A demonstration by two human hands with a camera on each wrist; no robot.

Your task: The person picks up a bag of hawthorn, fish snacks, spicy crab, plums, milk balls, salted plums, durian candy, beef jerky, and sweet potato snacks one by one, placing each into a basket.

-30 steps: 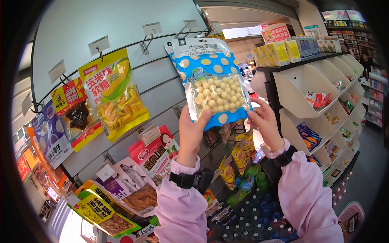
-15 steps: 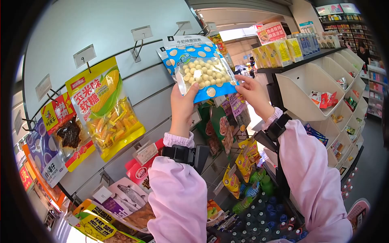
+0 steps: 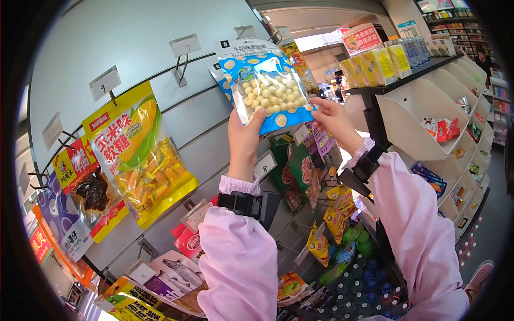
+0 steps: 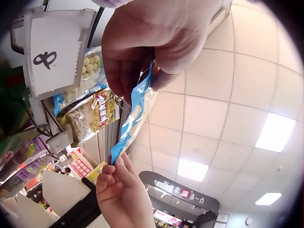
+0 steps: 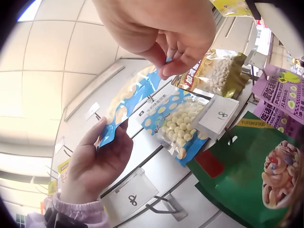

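A blue and white bag of round cream-coloured candies (image 3: pixel 273 91) is held up in front of the display wall, its printed front towards me. My left hand (image 3: pixel 244 140) grips its lower left corner, thumb on the front and fingers behind. At the lower right corner, my right hand (image 3: pixel 336 124) pinches the edge between thumb and fingertips. From the side, in the right wrist view, the held bag (image 5: pixel 130 97) leans with its top towards the wall. A matching bag (image 5: pixel 178 126) hangs behind it, mostly hidden in the head view.
A yellow bag of corn candy (image 3: pixel 142 155) and other snack packs hang at left on hooks with price tags (image 3: pixel 105 83). Green packs (image 3: pixel 305 171) hang below the hands. White bins (image 3: pixel 412 128) stand at right; bottles (image 3: pixel 364 289) crowd below.
The bag has moved away from me towards the wall and looks smaller, its top tilting back. Both hands keep their hold. The head view has shifted, showing the green packs below more fully.
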